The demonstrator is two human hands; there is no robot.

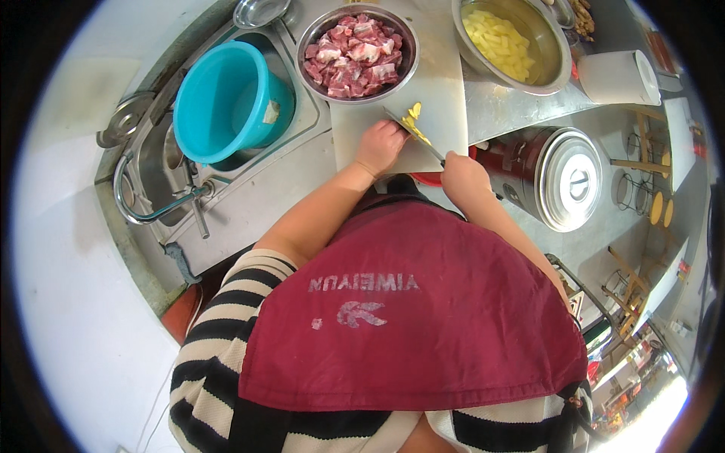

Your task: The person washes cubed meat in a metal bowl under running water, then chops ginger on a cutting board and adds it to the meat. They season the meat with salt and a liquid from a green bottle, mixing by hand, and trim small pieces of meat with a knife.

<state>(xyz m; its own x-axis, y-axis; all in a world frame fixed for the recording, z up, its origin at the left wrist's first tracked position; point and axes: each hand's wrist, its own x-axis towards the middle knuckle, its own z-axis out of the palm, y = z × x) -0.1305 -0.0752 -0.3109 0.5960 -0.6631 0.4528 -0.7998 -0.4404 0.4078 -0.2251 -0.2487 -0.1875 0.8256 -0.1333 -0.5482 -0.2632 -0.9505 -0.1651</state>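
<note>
My right hand [465, 178] grips the handle of a kitchen knife [422, 136], whose blade slants up and left across a white cutting board [362, 130]. Thin yellow slices [415, 122], which look like ginger, lie along the far right side of the blade. My left hand [380, 146] rests on the board with its fingers curled close to the blade's left side. Whatever may be under those fingers is hidden. Just beyond, a steel bowl [301, 68] full of raw, chopped meat [354, 56] stands on the board.
Back right, a steel basin [558, 73] holds cut potato-like pieces [498, 42] in liquid. A white container [614, 77] stands farther right. At left, a turquoise bucket [224, 102] sits in a sink with a curved faucet [136, 212]. A lidded metal drum [569, 178] stands below right.
</note>
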